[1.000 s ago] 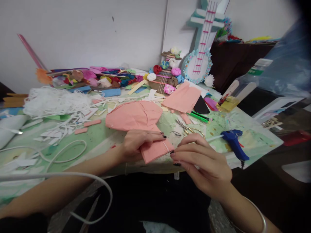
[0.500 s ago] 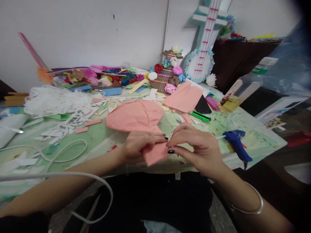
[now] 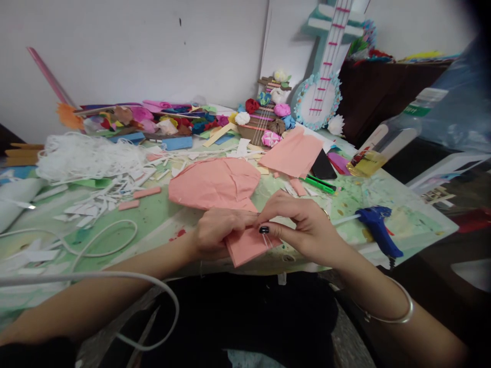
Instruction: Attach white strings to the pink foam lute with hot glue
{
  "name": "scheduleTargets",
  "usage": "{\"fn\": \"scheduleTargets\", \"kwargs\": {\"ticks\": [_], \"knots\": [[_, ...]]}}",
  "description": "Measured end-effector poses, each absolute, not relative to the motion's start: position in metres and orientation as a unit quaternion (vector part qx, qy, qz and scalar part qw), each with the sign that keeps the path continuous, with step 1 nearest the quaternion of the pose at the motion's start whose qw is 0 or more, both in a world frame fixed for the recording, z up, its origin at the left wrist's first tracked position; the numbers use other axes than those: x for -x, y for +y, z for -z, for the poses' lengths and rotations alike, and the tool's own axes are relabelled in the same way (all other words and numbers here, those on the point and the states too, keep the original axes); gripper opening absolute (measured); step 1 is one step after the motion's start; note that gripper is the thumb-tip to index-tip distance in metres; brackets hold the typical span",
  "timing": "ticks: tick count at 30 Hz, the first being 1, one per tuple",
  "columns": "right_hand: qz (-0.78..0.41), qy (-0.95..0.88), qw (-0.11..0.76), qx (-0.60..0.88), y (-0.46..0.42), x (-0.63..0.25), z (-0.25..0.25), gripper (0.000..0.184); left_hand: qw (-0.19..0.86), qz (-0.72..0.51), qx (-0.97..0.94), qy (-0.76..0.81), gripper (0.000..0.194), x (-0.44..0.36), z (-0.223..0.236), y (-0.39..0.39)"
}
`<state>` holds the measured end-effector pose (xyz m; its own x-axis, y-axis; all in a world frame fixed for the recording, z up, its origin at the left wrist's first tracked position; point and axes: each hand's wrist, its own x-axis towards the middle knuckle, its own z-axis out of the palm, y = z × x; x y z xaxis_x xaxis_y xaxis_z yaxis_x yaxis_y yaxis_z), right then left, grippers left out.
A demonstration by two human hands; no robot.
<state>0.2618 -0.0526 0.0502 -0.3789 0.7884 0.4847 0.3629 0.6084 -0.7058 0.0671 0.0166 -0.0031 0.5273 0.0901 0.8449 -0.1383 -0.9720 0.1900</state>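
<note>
A rounded shape covered in crumpled pink paper (image 3: 215,181) lies on the table, and its narrow part reaches toward me under my hands. My left hand (image 3: 218,230) is closed around folded pink paper (image 3: 245,248) at the near end. The thumb and fingertips of my right hand (image 3: 303,225) are pinched together at the paper's upper edge, close to my left fingertips. Thin white lines run over the paper below the right thumb; whether they are threads or creases I cannot tell. The exact grip point is partly hidden.
A blue glue gun (image 3: 378,230) lies at the right, near a green cutter (image 3: 320,184) and an oil bottle (image 3: 383,148). Pink sheets (image 3: 293,153), white paper scraps (image 3: 99,202) and a tangle of white string (image 3: 88,158) cover parts of the table. A white cable (image 3: 164,296) loops over my left forearm.
My right hand has shifted left, toward my left fingertips. More pink paper and the white lines now show below its thumb. My left hand stays nearly still.
</note>
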Motion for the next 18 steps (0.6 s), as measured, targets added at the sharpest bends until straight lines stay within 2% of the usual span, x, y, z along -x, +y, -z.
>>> {"fn": "scheduleTargets", "kwargs": {"ticks": [5, 10, 15, 18], "knots": [[-0.273, -0.787, 0.411, 0.371, -0.052, -0.264, -0.05, 0.009, 0.123, -0.497, -0.859, -0.027, 0.018, -0.068, 0.001, 0.016], [-0.276, -0.783, 0.412, 0.376, -0.051, -0.264, -0.048, 0.01, 0.177, -0.477, -0.861, 0.0, 0.022, -0.064, 0.005, 0.016], [-0.292, -0.769, 0.417, 0.386, -0.049, -0.263, -0.047, 0.009, 0.334, -0.454, -0.818, 0.119, 0.021, -0.056, 0.02, 0.014], [-0.307, -0.759, 0.423, 0.389, -0.047, -0.262, -0.046, 0.009, 0.416, -0.432, -0.781, 0.178, 0.031, -0.053, 0.026, 0.014]]}}
